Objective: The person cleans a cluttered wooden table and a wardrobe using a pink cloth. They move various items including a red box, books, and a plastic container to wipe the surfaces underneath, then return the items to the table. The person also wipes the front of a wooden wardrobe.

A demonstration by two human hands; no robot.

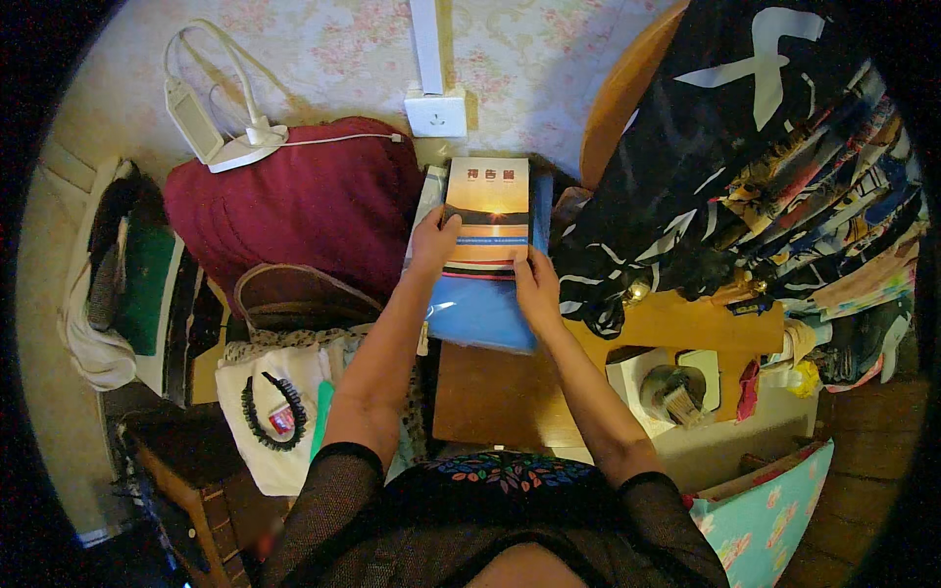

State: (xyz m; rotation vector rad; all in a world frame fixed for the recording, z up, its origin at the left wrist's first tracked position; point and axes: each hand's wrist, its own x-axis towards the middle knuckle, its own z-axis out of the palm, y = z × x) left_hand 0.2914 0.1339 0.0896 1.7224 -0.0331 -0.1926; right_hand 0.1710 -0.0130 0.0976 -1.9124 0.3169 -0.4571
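A book with a sunset on its cover lies face up, its cover bearing writing. My left hand grips its left edge, thumb on top. At the lower right corner, my right hand holds the edge with the thumb up. Other thin books or papers show just below its bottom edge. Beneath them is a blue plastic folder, which reaches past the book at the front and right. The folder lies over the brown wooden tabletop. My fingers under the book are hidden.
A dark red cloth bundle stands at the left, with a white power strip on it. A black headband lies on a white cloth. Black patterned fabric hangs at the right. A wall socket sits behind the book.
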